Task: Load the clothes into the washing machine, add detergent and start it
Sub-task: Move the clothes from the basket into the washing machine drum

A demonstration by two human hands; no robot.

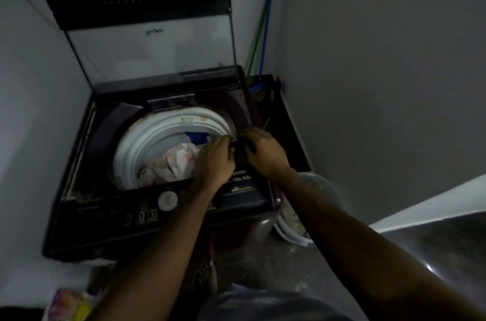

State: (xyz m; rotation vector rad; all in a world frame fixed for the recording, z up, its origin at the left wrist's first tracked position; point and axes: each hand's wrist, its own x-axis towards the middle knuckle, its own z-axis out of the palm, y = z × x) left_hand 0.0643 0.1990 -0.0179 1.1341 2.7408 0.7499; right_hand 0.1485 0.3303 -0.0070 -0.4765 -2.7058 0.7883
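Clothes (173,163) already lie in the drum (147,136) of the washing machine (79,189): a crumpled white and pink piece, with a blue piece (198,136) behind it against the far wall. They are soft, light and limp. They should bunch and drape instead of sliding, so a loose handful anywhere will lift them, and they can simply be dropped in.

At the right rim of the drum, the left hand (214,160) and the right hand (265,152) meet around a dark cloth (240,152), with the fingers of both curled onto it. In this dim light it is probably a small garment, but its shape and fabric cannot be made out. If it is cloth, gathering it into a bundle before letting go should keep any loose end from catching on the rim.

The lid (147,49) stands upright behind the drum. The control panel (236,199) runs along the front edge, partly covered by the forearms, with a round knob (167,199) to the left; its markings are unreadable.

A pale bucket (323,189) stands on the floor just right of the machine, half hidden by the right arm, with what may be more laundry inside. A blue and a green hose (265,31) run up the corner of the wall. At the bottom left a bright packet (71,305) is cut off by the frame; whether it holds detergent cannot be told.
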